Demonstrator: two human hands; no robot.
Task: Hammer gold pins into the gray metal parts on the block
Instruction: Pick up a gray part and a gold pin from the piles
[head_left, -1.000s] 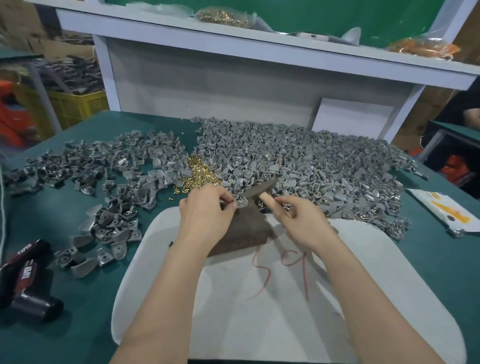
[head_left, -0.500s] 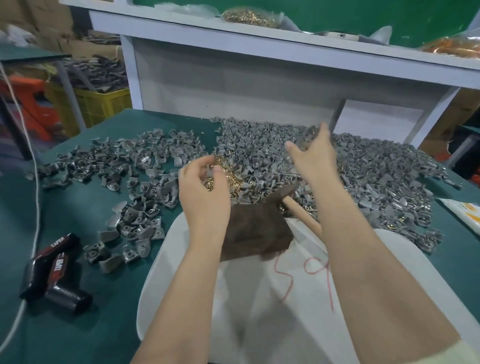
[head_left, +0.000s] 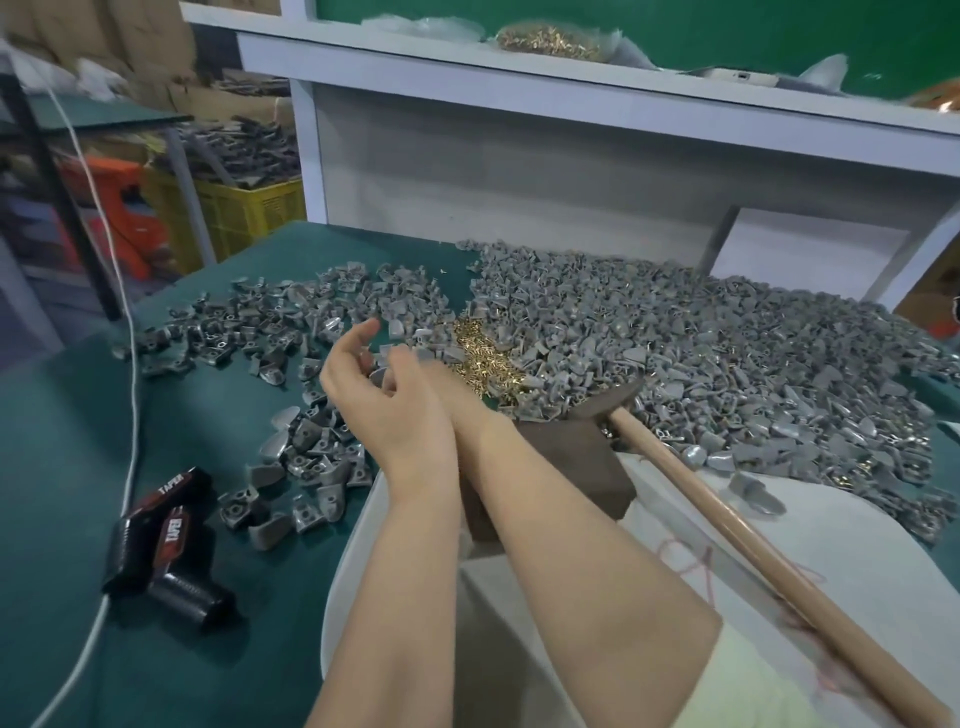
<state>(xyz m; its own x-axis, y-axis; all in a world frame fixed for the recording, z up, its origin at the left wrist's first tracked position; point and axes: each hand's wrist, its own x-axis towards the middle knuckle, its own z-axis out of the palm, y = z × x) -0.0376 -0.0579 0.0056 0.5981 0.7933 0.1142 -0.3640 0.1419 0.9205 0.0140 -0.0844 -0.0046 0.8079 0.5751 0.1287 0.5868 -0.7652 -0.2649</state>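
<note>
A dark brown block (head_left: 571, 467) stands on a white board (head_left: 810, 525), with a few gray metal parts at its far edge. A hammer lies unheld, its head (head_left: 608, 400) on the block and its wooden handle (head_left: 727, 525) running to the lower right. Loose gold pins (head_left: 483, 358) lie just beyond the block. My left hand (head_left: 374, 400) hovers over the gray parts left of the pins, palm turned right, fingers loosely curved. My right hand (head_left: 415, 366) crosses over to it and is mostly hidden behind it. What either hand holds does not show.
A big heap of gray metal parts (head_left: 701, 338) covers the table's right and back; a thinner scatter (head_left: 291, 322) lies on the left. A black tool marked TAPER (head_left: 166, 535) and a white cable (head_left: 130, 364) lie at the left. A white shelf (head_left: 519, 93) stands behind.
My right hand left the far heap and swung left across my left hand. My left hand moved off the pins to the left. The view turned left.
</note>
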